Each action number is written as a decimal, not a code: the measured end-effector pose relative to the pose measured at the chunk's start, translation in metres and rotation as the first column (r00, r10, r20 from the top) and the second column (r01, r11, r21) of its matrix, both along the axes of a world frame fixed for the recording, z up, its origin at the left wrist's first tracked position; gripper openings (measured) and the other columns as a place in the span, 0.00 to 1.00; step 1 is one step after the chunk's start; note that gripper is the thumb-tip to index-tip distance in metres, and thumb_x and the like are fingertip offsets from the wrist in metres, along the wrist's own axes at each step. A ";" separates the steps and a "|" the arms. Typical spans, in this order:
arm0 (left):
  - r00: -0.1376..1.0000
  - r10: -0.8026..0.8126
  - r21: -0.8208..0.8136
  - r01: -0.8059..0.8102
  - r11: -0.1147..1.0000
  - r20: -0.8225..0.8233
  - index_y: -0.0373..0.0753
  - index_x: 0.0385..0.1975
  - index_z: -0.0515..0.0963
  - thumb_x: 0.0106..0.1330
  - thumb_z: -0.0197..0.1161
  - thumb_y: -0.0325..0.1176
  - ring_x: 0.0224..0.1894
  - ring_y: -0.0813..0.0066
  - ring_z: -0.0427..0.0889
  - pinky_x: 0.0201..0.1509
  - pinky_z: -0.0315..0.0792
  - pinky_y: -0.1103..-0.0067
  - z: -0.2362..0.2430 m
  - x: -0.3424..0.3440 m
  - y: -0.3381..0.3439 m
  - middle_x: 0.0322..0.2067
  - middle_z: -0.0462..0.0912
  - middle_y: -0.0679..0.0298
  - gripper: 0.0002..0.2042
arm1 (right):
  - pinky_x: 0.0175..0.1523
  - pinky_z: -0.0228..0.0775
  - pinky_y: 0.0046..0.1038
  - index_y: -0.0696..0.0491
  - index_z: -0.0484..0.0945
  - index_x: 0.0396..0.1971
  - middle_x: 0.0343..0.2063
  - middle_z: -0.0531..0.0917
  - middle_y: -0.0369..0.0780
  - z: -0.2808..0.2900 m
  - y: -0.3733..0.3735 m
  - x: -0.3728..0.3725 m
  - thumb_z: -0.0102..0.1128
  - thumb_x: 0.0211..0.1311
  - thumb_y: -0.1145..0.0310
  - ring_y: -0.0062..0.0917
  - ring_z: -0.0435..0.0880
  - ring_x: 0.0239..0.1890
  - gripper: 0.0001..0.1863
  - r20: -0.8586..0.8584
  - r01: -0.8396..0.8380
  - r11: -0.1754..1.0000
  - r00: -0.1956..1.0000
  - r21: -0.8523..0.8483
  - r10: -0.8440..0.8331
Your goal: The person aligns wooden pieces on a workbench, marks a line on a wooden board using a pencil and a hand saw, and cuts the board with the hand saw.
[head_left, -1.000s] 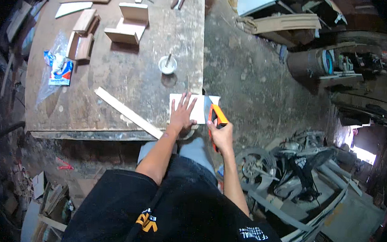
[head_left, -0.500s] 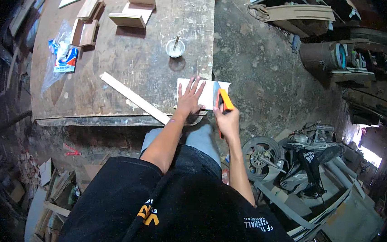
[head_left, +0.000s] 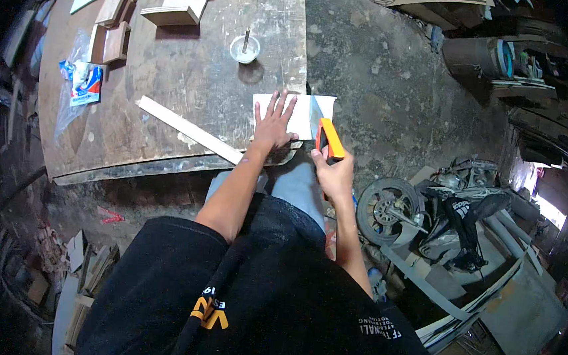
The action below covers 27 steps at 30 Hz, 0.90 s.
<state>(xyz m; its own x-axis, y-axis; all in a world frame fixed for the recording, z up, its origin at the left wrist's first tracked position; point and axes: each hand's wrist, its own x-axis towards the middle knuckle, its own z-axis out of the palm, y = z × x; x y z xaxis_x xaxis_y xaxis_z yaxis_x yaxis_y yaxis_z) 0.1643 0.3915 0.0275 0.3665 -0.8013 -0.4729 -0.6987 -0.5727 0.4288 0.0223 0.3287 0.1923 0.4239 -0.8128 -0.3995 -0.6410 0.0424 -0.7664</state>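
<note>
Under my left hand [head_left: 275, 122] lies a white board [head_left: 302, 117] at the right edge of the worktable, part of it jutting past that edge. My left hand is flat with its fingers spread, pressing on the board. In my right hand [head_left: 335, 176] is the orange-and-black handle of a handsaw [head_left: 327, 139]. Its blade lies across the overhanging part of the board and points away from me. A long pale wood strip [head_left: 188, 128] rests on the table, left of the board, its near end beside my left forearm.
The worktable [head_left: 172, 75] holds a tub with a stick [head_left: 245, 49], a U-shaped wooden piece [head_left: 177, 5], small wooden frames [head_left: 110, 42] and a blue-and-white plastic packet [head_left: 86, 85]. Motorcycle parts with a wheel [head_left: 390, 211] lie at the right. Wood scraps [head_left: 93, 266] pile at lower left.
The saw and my right hand have drawn back toward me relative to the board, so more of the blade shows. My left hand stays on the board. The whole view has shifted slightly.
</note>
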 end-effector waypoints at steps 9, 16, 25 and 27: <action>1.000 0.005 -0.025 -0.005 1.000 0.018 0.60 0.77 0.38 0.52 0.71 0.58 0.79 0.62 0.32 0.74 0.30 0.42 0.001 0.004 0.002 0.78 0.33 0.68 0.56 | 0.33 0.68 0.29 0.58 0.72 0.21 0.17 0.75 0.37 0.002 0.010 -0.015 0.69 0.54 0.72 0.21 0.73 0.23 0.12 0.026 -0.043 0.999 0.999 0.002 0.043; 1.000 0.007 -0.007 -0.007 1.000 -0.007 0.60 0.77 0.38 0.50 0.72 0.58 0.79 0.62 0.31 0.74 0.30 0.42 -0.001 0.003 0.004 0.78 0.33 0.68 0.57 | 0.35 0.71 0.32 0.60 0.75 0.25 0.18 0.78 0.43 -0.009 -0.007 0.019 0.70 0.53 0.71 0.27 0.78 0.23 0.11 -0.061 -0.009 0.999 0.998 -0.042 0.006; 1.000 -0.017 -0.062 0.019 0.998 0.023 0.59 0.77 0.39 0.49 0.72 0.60 0.79 0.60 0.31 0.73 0.30 0.40 -0.003 0.004 -0.002 0.78 0.32 0.66 0.58 | 0.33 0.67 0.29 0.57 0.73 0.23 0.19 0.76 0.35 0.018 -0.012 0.006 0.70 0.55 0.70 0.20 0.72 0.24 0.12 0.075 0.044 0.990 0.996 0.131 -0.054; 0.999 -0.025 -0.026 0.026 0.999 0.029 0.57 0.77 0.38 0.49 0.70 0.63 0.79 0.56 0.31 0.72 0.30 0.38 -0.005 0.006 0.003 0.78 0.31 0.63 0.59 | 0.33 0.67 0.29 0.58 0.74 0.24 0.19 0.76 0.36 0.005 -0.015 -0.005 0.69 0.55 0.70 0.19 0.73 0.24 0.12 0.052 0.038 0.990 0.998 0.138 -0.046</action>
<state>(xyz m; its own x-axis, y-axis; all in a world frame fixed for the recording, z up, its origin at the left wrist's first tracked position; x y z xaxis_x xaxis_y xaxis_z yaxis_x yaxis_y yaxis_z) 0.1704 0.3945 0.0222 0.3586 -0.8228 -0.4409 -0.7253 -0.5430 0.4233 0.0168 0.3137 0.1974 0.4148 -0.7697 -0.4853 -0.5937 0.1751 -0.7854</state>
